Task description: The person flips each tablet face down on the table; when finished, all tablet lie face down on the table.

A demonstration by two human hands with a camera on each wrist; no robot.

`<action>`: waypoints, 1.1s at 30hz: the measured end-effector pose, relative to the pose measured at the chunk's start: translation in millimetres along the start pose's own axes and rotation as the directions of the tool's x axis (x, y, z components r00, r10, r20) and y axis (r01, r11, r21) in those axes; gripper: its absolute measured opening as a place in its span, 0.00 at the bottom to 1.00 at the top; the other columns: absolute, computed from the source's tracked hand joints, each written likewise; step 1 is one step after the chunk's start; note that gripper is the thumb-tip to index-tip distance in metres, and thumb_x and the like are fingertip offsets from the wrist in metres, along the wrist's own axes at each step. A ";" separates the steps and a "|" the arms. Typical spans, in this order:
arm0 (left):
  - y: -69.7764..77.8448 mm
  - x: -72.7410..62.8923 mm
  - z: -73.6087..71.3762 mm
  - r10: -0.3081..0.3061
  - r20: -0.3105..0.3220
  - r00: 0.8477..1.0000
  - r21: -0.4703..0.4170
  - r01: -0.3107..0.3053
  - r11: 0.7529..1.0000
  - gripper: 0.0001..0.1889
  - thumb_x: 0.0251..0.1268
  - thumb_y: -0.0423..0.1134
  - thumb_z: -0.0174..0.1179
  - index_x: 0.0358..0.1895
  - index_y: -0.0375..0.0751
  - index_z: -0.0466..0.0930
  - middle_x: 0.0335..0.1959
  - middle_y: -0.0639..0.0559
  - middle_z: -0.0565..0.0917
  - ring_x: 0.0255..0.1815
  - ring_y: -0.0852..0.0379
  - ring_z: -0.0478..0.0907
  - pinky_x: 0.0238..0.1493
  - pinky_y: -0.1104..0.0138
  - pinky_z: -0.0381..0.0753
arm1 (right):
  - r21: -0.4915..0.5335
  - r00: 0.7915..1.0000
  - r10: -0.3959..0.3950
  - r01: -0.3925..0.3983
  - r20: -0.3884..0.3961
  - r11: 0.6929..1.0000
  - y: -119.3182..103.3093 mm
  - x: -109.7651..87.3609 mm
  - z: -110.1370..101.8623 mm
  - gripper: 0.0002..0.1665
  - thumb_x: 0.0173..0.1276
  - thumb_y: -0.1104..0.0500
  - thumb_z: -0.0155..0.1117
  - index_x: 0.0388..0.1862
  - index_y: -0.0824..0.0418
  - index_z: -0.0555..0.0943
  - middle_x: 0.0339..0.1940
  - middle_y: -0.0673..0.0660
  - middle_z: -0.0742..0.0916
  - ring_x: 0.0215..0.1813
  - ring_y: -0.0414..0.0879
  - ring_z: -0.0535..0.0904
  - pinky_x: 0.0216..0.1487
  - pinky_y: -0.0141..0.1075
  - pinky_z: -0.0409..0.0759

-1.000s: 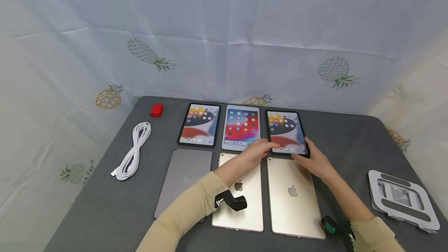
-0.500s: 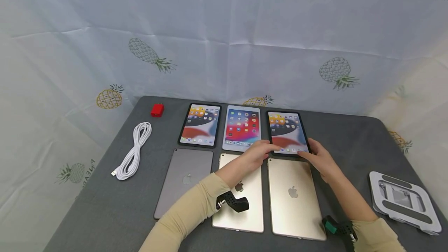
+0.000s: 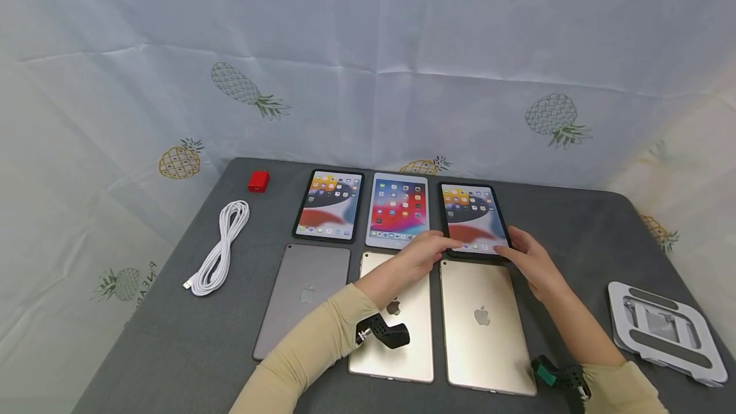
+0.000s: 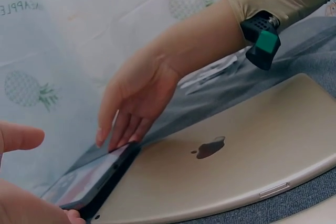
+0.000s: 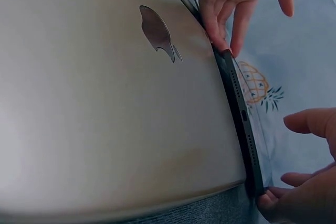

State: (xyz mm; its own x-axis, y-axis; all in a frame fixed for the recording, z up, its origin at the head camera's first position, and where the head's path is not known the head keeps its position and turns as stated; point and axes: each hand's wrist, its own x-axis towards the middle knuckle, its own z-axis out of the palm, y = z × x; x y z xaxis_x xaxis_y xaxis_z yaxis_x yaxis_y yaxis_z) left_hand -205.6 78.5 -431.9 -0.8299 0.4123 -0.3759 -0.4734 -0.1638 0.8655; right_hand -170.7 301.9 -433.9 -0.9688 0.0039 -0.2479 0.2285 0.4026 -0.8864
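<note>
A small black-edged tablet point(image 3: 471, 213) lies screen up at the right end of the back row. My left hand point(image 3: 422, 251) touches its lower left corner, thumb raised over the screen. At the lower right corner, fingers of my right hand point(image 3: 531, 264) meet the edge; its thumb stands apart from the tablet in the right wrist view. In that view the tablet's dark edge point(image 5: 244, 116) runs between both hands' fingertips. Just below lies a gold tablet point(image 3: 483, 337), back up, its top edge close to the small tablet. My left forearm partly covers another gold tablet point(image 3: 416, 350).
A white-framed tablet point(image 3: 398, 209) and another black-edged tablet point(image 3: 329, 204) continue the back row. A grey tablet point(image 3: 301, 292) lies at front left. Further left are a coiled white cable point(image 3: 221, 251) and a red charger point(image 3: 259, 181). A folded silver stand point(image 3: 667, 331) lies far right.
My right hand has slid slightly right, its thumb drawing back from the small tablet's bottom edge toward the corner. The left hand stays nearly still; the tablets keep their places.
</note>
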 end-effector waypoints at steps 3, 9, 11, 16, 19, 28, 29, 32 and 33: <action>-1.1 0.8 -0.9 0.000 -0.011 1.000 -0.032 -0.001 0.999 0.31 0.62 0.29 0.60 0.65 0.19 0.61 0.66 0.37 0.67 0.66 0.44 0.64 0.70 0.58 0.62 | 0.008 1.000 -0.005 0.005 -0.004 1.000 0.4 -1.2 -0.3 0.50 0.74 0.54 0.57 0.77 0.71 0.38 0.77 0.74 0.49 0.76 0.67 0.44 0.72 0.60 0.48; -1.0 2.0 -1.9 0.003 -0.011 1.000 -0.111 -0.004 0.994 0.28 0.68 0.27 0.56 0.67 0.18 0.59 0.63 0.35 0.69 0.59 0.48 0.72 0.64 0.61 0.71 | 0.034 1.000 -0.005 0.005 0.005 0.999 -1.8 -3.9 0.2 0.49 0.74 0.54 0.58 0.77 0.71 0.40 0.76 0.74 0.51 0.76 0.67 0.46 0.72 0.60 0.49; -1.0 2.5 -2.6 0.018 -0.008 1.000 -0.108 -0.018 0.994 0.25 0.70 0.27 0.54 0.66 0.19 0.62 0.60 0.36 0.73 0.55 0.50 0.74 0.62 0.61 0.73 | 0.048 1.000 -0.005 0.004 0.013 0.999 -2.9 -4.3 0.6 0.49 0.74 0.53 0.58 0.78 0.70 0.40 0.76 0.74 0.51 0.76 0.66 0.47 0.72 0.59 0.49; -3.0 4.7 -5.1 0.063 -0.055 0.996 -0.111 -0.069 0.991 0.21 0.70 0.26 0.54 0.62 0.20 0.66 0.52 0.38 0.77 0.46 0.53 0.76 0.55 0.61 0.79 | 0.059 1.000 -0.014 0.012 0.021 0.998 -7.6 -5.4 2.6 0.48 0.74 0.53 0.59 0.78 0.69 0.42 0.76 0.73 0.54 0.75 0.64 0.50 0.72 0.57 0.53; -4.9 5.5 -7.3 0.078 -0.080 0.994 -0.142 -0.089 0.986 0.22 0.68 0.24 0.55 0.62 0.20 0.64 0.50 0.36 0.77 0.45 0.51 0.78 0.51 0.60 0.81 | 0.053 0.999 -0.015 0.014 0.028 0.998 -9.8 -6.9 4.1 0.47 0.74 0.54 0.58 0.78 0.69 0.43 0.75 0.73 0.55 0.74 0.64 0.51 0.72 0.57 0.54; -3.6 6.7 -11.7 0.113 -0.126 0.986 -0.179 -0.134 0.975 0.19 0.63 0.20 0.57 0.56 0.24 0.68 0.41 0.39 0.79 0.39 0.49 0.84 0.42 0.61 0.84 | -0.152 0.999 -0.043 0.045 0.016 0.987 -9.6 -5.4 12.9 0.43 0.72 0.54 0.60 0.77 0.68 0.53 0.70 0.73 0.65 0.69 0.65 0.62 0.63 0.55 0.68; -3.1 6.6 -11.6 0.120 -0.130 0.984 -0.179 -0.142 0.974 0.18 0.63 0.20 0.57 0.56 0.24 0.68 0.40 0.39 0.79 0.38 0.49 0.84 0.41 0.61 0.84 | -0.200 0.998 -0.058 0.061 0.019 0.978 -9.6 -4.8 14.0 0.44 0.71 0.52 0.61 0.76 0.68 0.53 0.69 0.74 0.66 0.67 0.65 0.63 0.61 0.55 0.70; -0.8 6.0 -11.0 0.124 -0.145 0.982 -0.194 -0.151 0.969 0.18 0.62 0.20 0.58 0.55 0.24 0.69 0.40 0.38 0.80 0.38 0.49 0.84 0.40 0.62 0.84 | -0.357 0.989 -0.149 0.148 0.026 0.922 -9.6 -3.3 17.2 0.45 0.69 0.51 0.64 0.75 0.70 0.57 0.69 0.75 0.65 0.67 0.68 0.64 0.60 0.60 0.69; 0.1 5.7 -10.8 0.124 -0.149 0.981 -0.195 -0.152 0.969 0.18 0.62 0.21 0.58 0.55 0.24 0.69 0.40 0.38 0.81 0.39 0.49 0.85 0.40 0.62 0.84 | -0.397 0.982 -0.187 0.183 0.030 0.899 -9.9 -3.1 18.5 0.45 0.68 0.51 0.66 0.74 0.70 0.58 0.70 0.75 0.64 0.67 0.70 0.62 0.61 0.62 0.67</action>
State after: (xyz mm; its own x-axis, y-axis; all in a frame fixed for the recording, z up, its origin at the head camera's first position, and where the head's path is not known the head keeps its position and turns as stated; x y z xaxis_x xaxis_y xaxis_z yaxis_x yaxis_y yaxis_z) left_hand -213.5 71.1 -437.5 -0.9168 0.2506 -0.3109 -0.3901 -0.3963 0.8311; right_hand -168.2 280.9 -431.6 -0.9911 -0.0987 -0.0893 -0.0103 0.7260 -0.6877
